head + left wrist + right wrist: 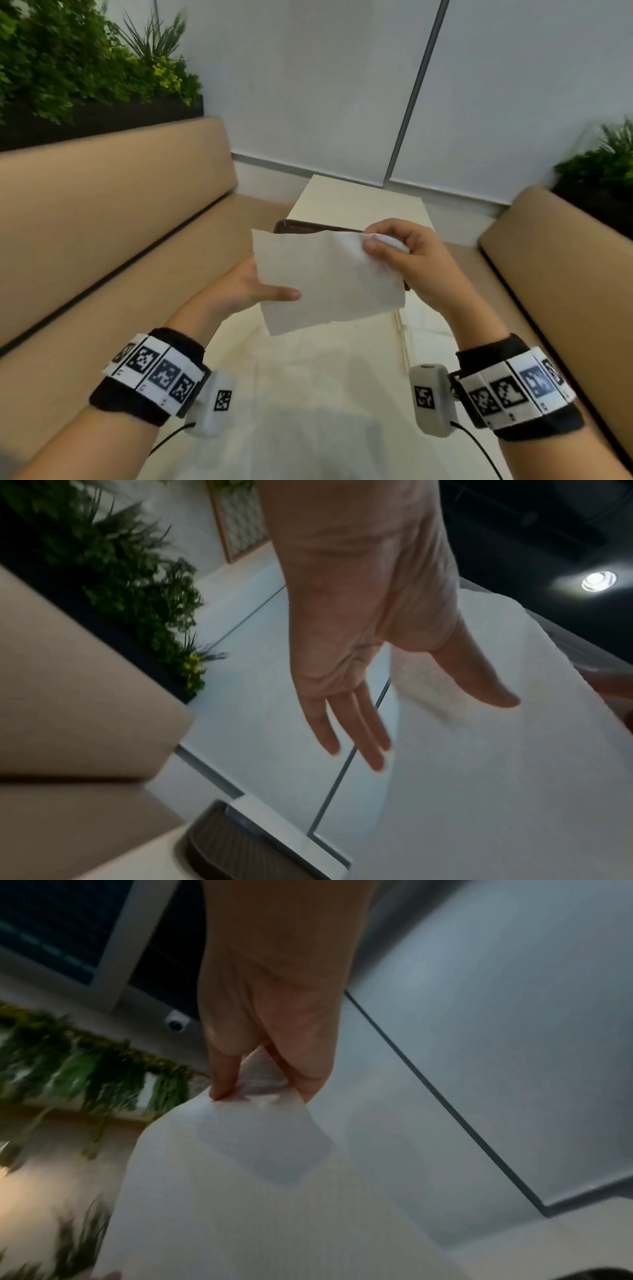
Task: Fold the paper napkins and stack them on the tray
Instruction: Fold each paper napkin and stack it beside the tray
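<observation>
Right hand (411, 260) pinched the thin white paper napkin's (325, 281) top corner; left hand (253, 287) supported its lower edge, thumb on top, fingers straight.

Both hands hold a white napkin (325, 281) up above the worktop (359, 202). The right hand (407, 260) pinches its top corner; the left hand (250, 287) holds its lower edge, thumb on top. Behind the napkin shows a dark tray (298, 226).

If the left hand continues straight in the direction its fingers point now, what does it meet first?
Probably the brown tray on the white table: the left hand, holding the napkin, points toward it, though depth is unclear.
</observation>
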A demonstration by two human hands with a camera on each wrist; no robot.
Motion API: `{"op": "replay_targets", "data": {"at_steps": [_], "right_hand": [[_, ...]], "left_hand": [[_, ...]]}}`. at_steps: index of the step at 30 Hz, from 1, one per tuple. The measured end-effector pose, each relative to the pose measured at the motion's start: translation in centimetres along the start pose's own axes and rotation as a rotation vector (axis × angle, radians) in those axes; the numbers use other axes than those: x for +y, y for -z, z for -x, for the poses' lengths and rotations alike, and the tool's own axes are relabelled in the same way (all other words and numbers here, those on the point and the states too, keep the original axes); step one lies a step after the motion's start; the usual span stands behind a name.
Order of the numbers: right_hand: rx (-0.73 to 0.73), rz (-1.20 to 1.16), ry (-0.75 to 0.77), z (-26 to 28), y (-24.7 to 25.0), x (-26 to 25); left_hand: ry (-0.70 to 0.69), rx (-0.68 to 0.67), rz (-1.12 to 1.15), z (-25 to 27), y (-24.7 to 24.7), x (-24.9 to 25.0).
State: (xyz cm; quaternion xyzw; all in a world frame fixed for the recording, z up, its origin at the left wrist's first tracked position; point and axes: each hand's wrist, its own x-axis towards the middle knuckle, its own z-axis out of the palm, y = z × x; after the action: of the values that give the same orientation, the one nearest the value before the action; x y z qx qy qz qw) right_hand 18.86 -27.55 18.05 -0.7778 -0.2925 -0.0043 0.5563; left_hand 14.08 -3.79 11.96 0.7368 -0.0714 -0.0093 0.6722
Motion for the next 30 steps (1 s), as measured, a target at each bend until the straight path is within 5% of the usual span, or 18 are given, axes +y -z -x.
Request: {"op": "replay_targets", "data": {"at_steps": [5, 10, 17, 24, 30], "right_hand": [[0.114, -0.331, -0.221, 3.4, 2.2, 3.7], [0.090, -0.244, -0.324, 8.9, 0.7, 7.0], [0.394, -0.365, -0.252, 11.1, 1.0, 5.6], [0.171, -0.375, -0.205, 12.4, 2.6, 4.3], [0.217, -0.193, -0.080, 13.2, 3.6, 3.5]], "left_hand": [[0.106, -0.020, 0.159, -0.6, -2.4, -2.2], [0.136, -0.054, 0.215, 0.2, -4.5, -3.1], [0.129, -0.063, 0.257, 1.7, -5.1, -1.7], [0.083, -0.142, 0.237, 3.4, -5.0, -0.1], [-0.007, -0.158, 0.115, 4.2, -4.0, 1.7]]}}
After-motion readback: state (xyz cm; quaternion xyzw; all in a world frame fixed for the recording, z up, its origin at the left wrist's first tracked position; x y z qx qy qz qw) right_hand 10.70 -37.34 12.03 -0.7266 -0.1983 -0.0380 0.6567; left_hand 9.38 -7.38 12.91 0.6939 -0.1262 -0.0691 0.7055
